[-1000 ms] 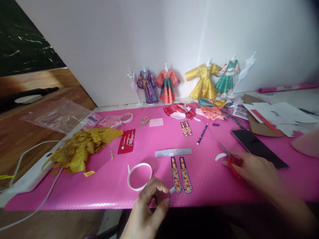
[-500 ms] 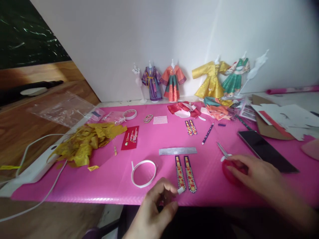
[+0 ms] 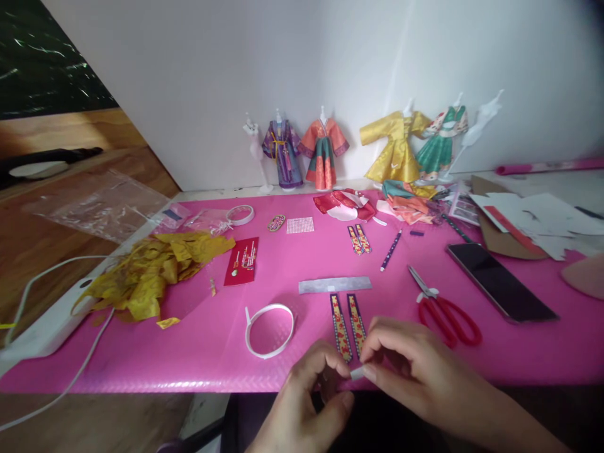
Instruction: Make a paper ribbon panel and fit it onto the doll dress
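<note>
sharing a small white strip point(image 3: 357, 374), left grip point(image 3: 309, 391) and right grip point(image 3: 409, 360) clamp it near patterned bands point(image 3: 340, 327).

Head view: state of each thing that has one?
White strip: at fingertips of left hand and right hand
Red-handled scissors: lying down, unheld
Phone: flat, screen dark
White ring: flat, one end sticking out
Yellow fabric: crumpled
Yellow dress: on a stand
Rightmost dress form: bare

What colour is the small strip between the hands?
The small strip looks white; it shows best in the head view.
</note>
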Tool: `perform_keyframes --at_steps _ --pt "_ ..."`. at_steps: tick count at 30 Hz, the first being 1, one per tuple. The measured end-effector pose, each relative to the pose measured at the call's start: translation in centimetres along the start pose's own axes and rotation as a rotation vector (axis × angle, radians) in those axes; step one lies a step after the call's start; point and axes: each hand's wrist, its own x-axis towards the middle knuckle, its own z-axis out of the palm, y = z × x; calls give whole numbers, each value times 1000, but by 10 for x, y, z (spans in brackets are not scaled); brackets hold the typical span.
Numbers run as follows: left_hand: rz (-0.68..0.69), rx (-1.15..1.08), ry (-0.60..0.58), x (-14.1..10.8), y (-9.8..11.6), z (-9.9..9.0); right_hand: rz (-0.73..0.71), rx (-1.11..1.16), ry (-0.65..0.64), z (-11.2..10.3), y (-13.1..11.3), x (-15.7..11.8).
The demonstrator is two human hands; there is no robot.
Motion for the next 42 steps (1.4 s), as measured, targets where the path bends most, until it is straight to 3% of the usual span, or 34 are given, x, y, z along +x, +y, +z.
perform_keyframes --at_steps 7,15,22,30,38,42 --pt "-6 19 5 2 -2 -1 -17 -109 -50 5 1 4" --pt "99 185 159 10 -8 -6 5 -167 -33 0 0 16" --pt "342 660 372 22 -13 -4 139 -39 -39 -19 34 57" --pt "406 1105 414 54 -37 7 233 -225 -135 -23 66 114" --pt "361 1218 321 59 -42 8 260 -299 -191 -22 65 123" --pt "345 1262 345 60 -44 8 288 -325 -195 -21 64 125"
